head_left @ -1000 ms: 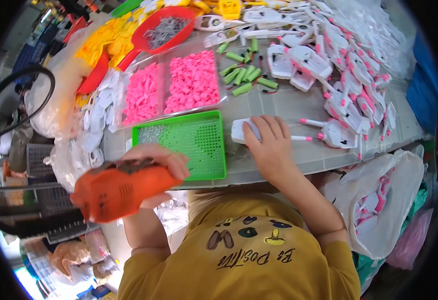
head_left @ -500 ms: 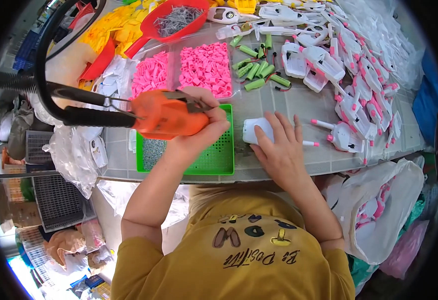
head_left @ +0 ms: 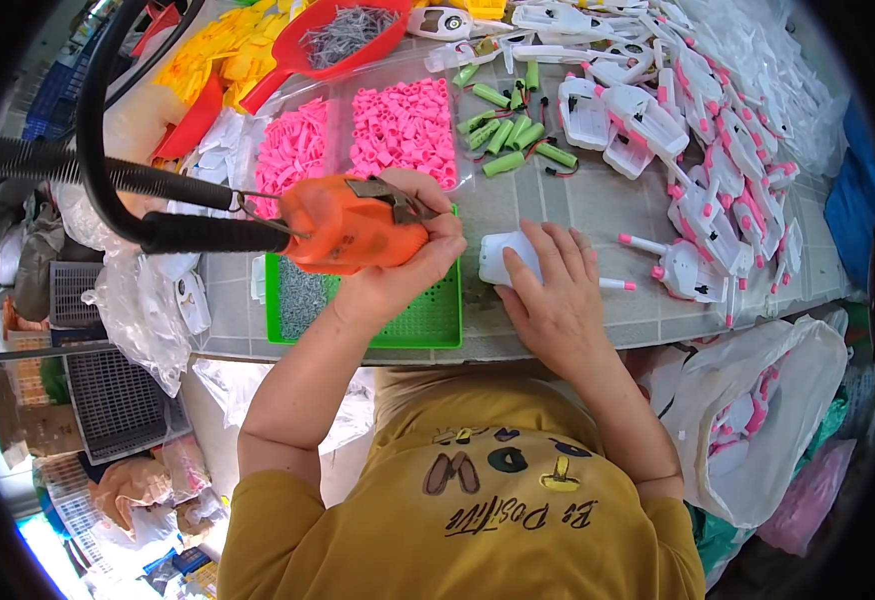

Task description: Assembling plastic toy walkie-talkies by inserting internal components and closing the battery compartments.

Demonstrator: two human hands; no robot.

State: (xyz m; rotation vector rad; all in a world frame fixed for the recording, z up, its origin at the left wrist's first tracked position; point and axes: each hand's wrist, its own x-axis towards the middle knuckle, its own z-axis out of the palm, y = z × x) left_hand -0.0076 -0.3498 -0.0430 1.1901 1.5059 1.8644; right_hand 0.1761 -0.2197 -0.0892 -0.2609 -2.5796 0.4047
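A person's two bare hands at a grey tiled surface [head_left: 533, 207]; positions are referred to the green tray [head_left: 408, 346], which lies near the edge of the surface. The left hand [head_left: 398, 275], above the tray, is clamped around an orange power tool [head_left: 343, 225], thumb and fingers closing on its right-hand end. From the tool's opposite end, a black cable [head_left: 218, 235] and a dark coil spring [head_left: 178, 187] run leftward, past the tray's left side. Small metal pieces [head_left: 301, 297] are heaped in the left part of the tray.

The right hand [head_left: 570, 295], right of the tray, lies over a white casing [head_left: 503, 258], touching it, with the fingers slightly apart; whether they clamp the casing cannot be told. The casing rests on the surface just beside the tray's right wall, its near end uncovered. A white stem [head_left: 613, 283] with a pink tip emerges on the far right of this hand.

Beyond the tray are pink plastic parts [head_left: 403, 130] in a clear divided container, and farther off a red scoop [head_left: 286, 50] holding grey pins [head_left: 348, 38]. Green cylindrical cells [head_left: 513, 132] with leads lie beyond the tray to the right. Well to its right, white-and-pink assemblies [head_left: 693, 270] are piled.
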